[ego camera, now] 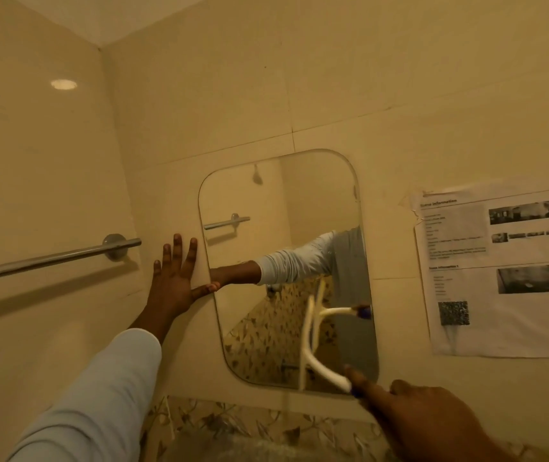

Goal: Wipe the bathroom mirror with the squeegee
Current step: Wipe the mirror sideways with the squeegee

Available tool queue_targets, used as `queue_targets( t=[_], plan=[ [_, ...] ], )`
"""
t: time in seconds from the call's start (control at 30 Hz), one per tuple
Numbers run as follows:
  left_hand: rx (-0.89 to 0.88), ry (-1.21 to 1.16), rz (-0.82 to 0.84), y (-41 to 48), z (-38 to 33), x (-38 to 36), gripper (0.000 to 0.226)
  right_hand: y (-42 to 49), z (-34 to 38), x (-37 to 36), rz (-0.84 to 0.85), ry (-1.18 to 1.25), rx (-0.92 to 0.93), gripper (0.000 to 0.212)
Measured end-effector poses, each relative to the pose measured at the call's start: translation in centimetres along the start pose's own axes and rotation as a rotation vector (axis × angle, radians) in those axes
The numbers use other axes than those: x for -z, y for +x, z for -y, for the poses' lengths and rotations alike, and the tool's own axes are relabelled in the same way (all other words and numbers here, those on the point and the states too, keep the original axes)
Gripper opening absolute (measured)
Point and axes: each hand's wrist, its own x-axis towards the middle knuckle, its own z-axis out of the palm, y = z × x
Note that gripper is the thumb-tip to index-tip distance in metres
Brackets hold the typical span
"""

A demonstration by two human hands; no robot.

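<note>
Nearest the camera, the right hand [433, 418] gripped the white squeegee [318, 363] by the end of its handle, forefinger laid along the shaft; motion blur hid the other fingers. The blade stood upright against the wall mirror [299, 201], in its lower right part, near the bottom edge. The left hand [173, 281] lay flat and released on the tiled wall [333, 95] just beside the mirror's left edge, fingers spread, thumb tip touching that edge, a pale sleeve [100, 388] running back from it.

Judged from this, a stroke across the lower glass was in hand. Doing it well would call for the whole blade pressed evenly to the glass, drawn in one straight pass overlapping the next, with the handle tilted so the rubber trailed rather than chattered. The bracing palm belonged on the tile, thumb off the glass to avoid smudges. A chrome towel rail [50, 258] hung to the left; a printed sheet [496, 271] was stuck to the right.
</note>
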Motion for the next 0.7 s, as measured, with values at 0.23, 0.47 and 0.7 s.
queue_targets(
  t=[0.23, 0.47, 0.7],
  plan=[
    [0.007, -0.003, 0.008, -0.1, -0.2, 0.2, 0.122, 10.0, 9.4, -1.8, 0.001, 0.005, 0.219, 0.051],
    [0.042, 0.021, 0.021, -0.1, -0.5, 0.4, 0.124, 13.7, 11.6, -2.8, -0.094, -0.072, 0.170, 0.048],
    [0.036, 0.020, 0.002, -0.2, -0.5, 0.4, 0.123, 13.0, 11.3, -3.8, -0.119, -0.023, 0.130, 0.055]
  ],
)
